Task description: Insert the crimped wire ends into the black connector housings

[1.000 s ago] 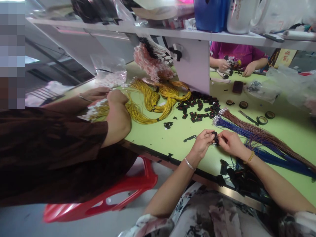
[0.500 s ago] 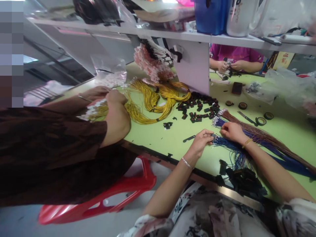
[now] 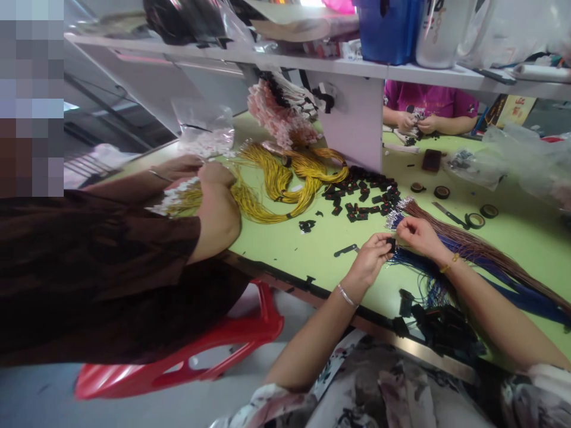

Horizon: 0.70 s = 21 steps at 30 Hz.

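Nearest the camera, at six o'clock, a heap of finished black connectors with blue leads point(image 3: 439, 324) lies at the table's near edge point(image 3: 285, 279). Just beyond it the left hand point(image 3: 370, 258) pinches a small black connector housing point(image 3: 391, 244) between thumb and fingertips, the remaining fingers curled in. The right hand point(image 3: 419, 235) meets it from three o'clock, its fingertips closed on what looks like the end of a blue wire point(image 3: 408, 255); the tip itself is too small to make out. Both hands work just above the green table, between the blue wire bundle point(image 3: 513, 291) and a loose black strip point(image 3: 345, 250) at nine o'clock.

To do this step well, I judge the housing should be held steady and square with its opening facing the right hand, the wire gripped close to its metal end so it does not buckle, and pushed straight in rather than at an angle.

Farther out, toward twelve o'clock, lie scattered black housings point(image 3: 366, 196), with the brown wire bundle point(image 3: 468, 244) fanning toward three o'clock. At ten o'clock a co-worker's hand point(image 3: 216, 175) rests on yellow wires point(image 3: 276, 184). Farthest off, at one o'clock, another person's hands point(image 3: 417, 123) work behind the shelf post point(image 3: 357, 125).
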Tool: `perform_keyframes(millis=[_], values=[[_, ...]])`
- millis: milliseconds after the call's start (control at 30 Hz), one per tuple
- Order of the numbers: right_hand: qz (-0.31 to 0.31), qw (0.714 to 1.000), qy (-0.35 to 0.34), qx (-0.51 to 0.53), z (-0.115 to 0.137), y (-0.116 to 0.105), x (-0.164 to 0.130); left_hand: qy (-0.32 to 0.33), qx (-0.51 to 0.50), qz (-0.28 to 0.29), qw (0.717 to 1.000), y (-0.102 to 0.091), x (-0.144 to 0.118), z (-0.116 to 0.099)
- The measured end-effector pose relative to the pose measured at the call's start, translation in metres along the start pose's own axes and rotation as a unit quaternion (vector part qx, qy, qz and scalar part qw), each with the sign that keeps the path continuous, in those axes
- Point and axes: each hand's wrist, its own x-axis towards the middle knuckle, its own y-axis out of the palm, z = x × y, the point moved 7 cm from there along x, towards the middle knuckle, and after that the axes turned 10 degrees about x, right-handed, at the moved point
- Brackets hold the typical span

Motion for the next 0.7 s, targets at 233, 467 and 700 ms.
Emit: perform_keyframes(millis=[233,467,700], values=[[-0.021,0.999,0.028,0.025,0.002,-0.001,-0.031,-0.01,-0.076,0.021,0.997,0.007,0.002,0.004],[-0.035,0.998,0.05,-0.018,-0.001,0.001,-0.04,-0.006,-0.072,0.047,0.996,0.009,0.003,0.006],[-0.049,0.998,0.046,-0.008,-0.002,0.002,-0.042,-0.002,-0.065,0.06,0.996,0.009,0.003,0.007]])
